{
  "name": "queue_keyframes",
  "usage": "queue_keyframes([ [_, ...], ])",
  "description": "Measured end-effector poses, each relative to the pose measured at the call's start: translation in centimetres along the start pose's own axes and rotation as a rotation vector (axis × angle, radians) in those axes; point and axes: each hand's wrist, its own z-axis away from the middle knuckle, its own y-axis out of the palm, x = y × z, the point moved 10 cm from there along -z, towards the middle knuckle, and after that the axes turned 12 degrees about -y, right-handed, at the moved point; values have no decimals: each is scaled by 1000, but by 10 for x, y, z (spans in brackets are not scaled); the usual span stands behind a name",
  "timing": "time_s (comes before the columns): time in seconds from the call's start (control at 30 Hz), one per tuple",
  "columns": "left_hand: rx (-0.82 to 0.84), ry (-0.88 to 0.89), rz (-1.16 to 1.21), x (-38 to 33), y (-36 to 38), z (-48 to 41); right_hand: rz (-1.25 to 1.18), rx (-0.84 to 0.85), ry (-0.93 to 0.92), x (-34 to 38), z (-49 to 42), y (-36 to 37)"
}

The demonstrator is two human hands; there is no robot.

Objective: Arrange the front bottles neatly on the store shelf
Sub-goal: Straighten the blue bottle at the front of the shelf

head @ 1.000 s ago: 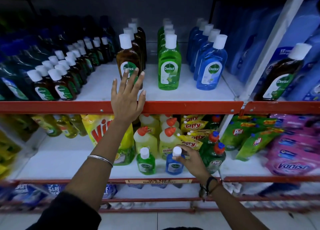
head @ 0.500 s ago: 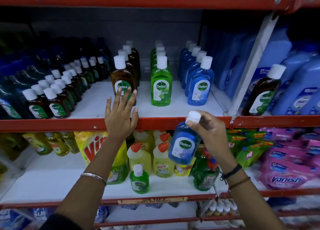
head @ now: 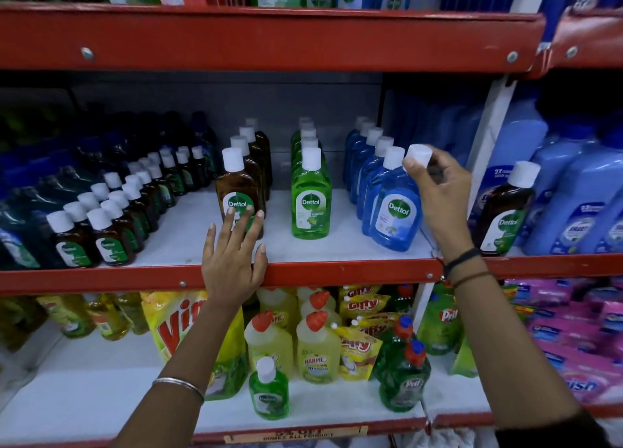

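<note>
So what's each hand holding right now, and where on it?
Right hand grips the blue bottle by its white cap. Left hand holds nothing; it rests on the shelf edge.

- Right hand (head: 438, 198) has carried the blue bottle (head: 396, 211) from the lower shelf up — now at the blue row's front.
- Bottle tilted, cap pinched.
</note>
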Motion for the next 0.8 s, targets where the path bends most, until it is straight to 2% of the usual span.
queue_keyframes([
  [0.43,-33,-3,-2,2,-1,2,139,117,92,-34,14,8],
  [0.5,-20,-6,0,2,-1,2,185,78,58,-23,22,2],
  [0.63,22,-26,0,10,1,4,221,-23,-142,25,67,1],
  [0.7,33,-51,-23,22,-1,4,193,14,-134,33,102,14],
  [0.8,47,-50,-50,36,-2,3,85,158,-44,26,162,49],
])
